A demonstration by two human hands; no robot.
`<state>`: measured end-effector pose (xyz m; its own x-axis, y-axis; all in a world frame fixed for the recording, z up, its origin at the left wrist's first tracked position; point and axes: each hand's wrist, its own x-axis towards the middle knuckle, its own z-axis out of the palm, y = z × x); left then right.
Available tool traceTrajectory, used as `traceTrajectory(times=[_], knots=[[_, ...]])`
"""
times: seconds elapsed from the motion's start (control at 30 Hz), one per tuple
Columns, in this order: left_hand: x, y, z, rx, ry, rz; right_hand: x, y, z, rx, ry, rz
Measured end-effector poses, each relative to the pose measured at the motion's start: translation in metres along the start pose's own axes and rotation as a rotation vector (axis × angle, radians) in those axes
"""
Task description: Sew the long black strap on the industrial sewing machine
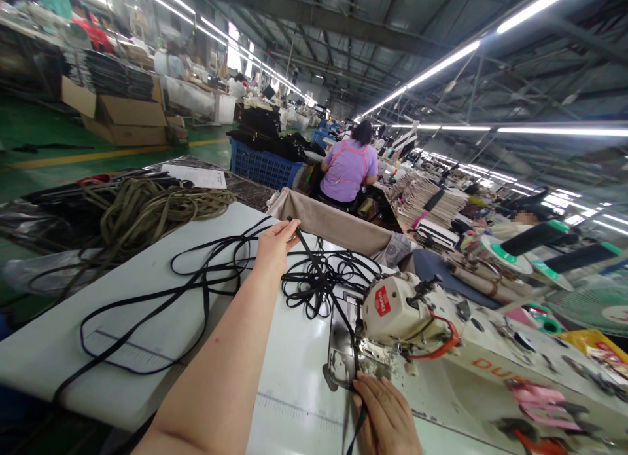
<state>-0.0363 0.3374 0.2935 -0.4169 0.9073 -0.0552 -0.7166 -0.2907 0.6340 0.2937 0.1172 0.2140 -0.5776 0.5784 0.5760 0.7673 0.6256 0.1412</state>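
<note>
My left hand (279,244) reaches out over the white sewing table, its thumb and fingertips pinched on a narrow black strap (308,247). From there the strap runs taut toward me, under the head of a sewing machine (385,304). My right hand (385,409) rests low beside the needle plate, fingers together on the same strap, whose tail hangs down past the thumb. A tangled heap of black strap (321,281) lies beyond the machine head. More loops of it (171,298) spread left across the tabletop.
Olive cord bundles (157,209) lie on the left beside a paper sheet (196,176). A beige cloth-lined bin (333,222) borders the table's far edge. Thread cones (534,237) and a green fan (593,304) stand right. A person in purple (346,170) sits ahead.
</note>
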Motion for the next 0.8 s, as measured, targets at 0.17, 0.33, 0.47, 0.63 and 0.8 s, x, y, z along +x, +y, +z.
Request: traceTrajectory(times=[0.17, 0.33, 0.47, 0.63, 0.8], knots=[[0.0, -0.001, 0.0, -0.006, 0.038, 0.013, 0.005, -0.006, -0.004, 0.008, 0.012, 0.026], [0.0, -0.002, 0.0, -0.009, 0.092, -0.01, 0.01, -0.012, -0.008, 0.026, -0.006, 0.062], [-0.001, -0.002, -0.003, -0.013, 0.083, -0.03, 0.01, -0.015, -0.011, 0.039, -0.008, 0.09], [0.0, -0.003, -0.006, -0.022, 0.027, -0.042, 0.011, -0.019, -0.013, 0.053, -0.027, 0.125], [0.001, -0.003, -0.006, -0.024, -0.003, -0.043, 0.01, -0.018, -0.012, 0.063, -0.03, 0.132]])
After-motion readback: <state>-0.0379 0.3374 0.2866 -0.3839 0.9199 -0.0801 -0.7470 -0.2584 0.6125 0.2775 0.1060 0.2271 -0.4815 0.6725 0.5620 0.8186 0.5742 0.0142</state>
